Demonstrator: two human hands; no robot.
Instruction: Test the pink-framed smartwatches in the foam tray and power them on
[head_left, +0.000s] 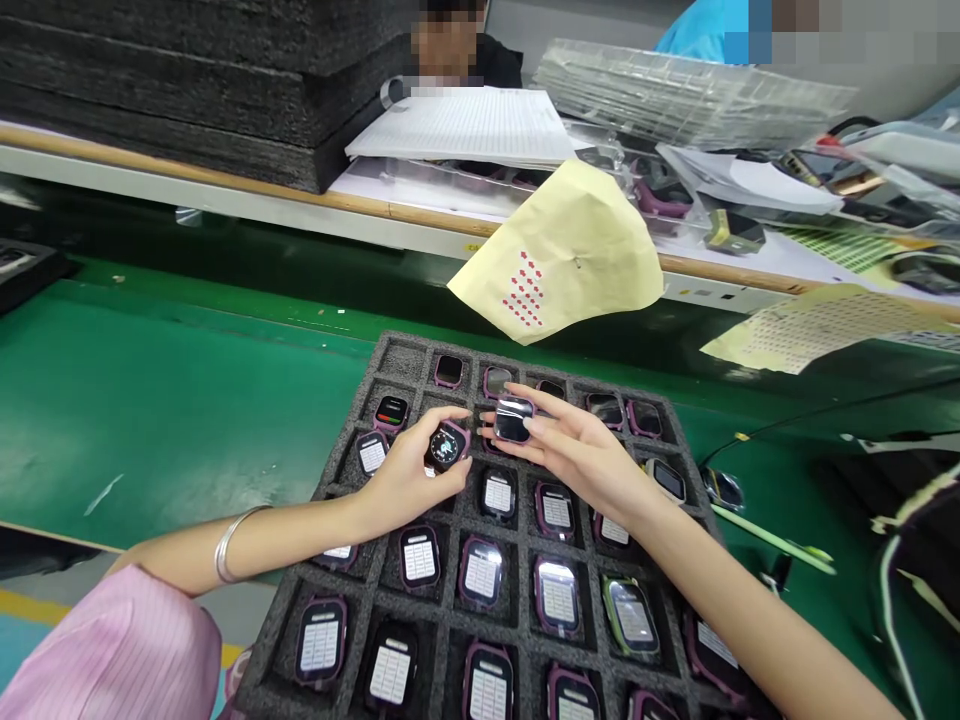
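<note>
Between the thumb and fingers of my left hand is a purple-cased smartwatch, its round dial lit. My right hand grips another smartwatch by its edges; its screen is dark with a bright reflection. Both hands are above a black foam tray with square compartments. Several watch bodies lie in it face up, mostly purple. Many show a white grid on the screen, such as one watch at the front left. A green-cased watch sits at the right. My forearms cover some compartments.
The tray stands on a green worktop. Behind it runs a shelf with stacked black foam, papers and clear plastic trays. A yellow sheet hangs off its edge. Cables lie at the right. Two people are beyond the shelf.
</note>
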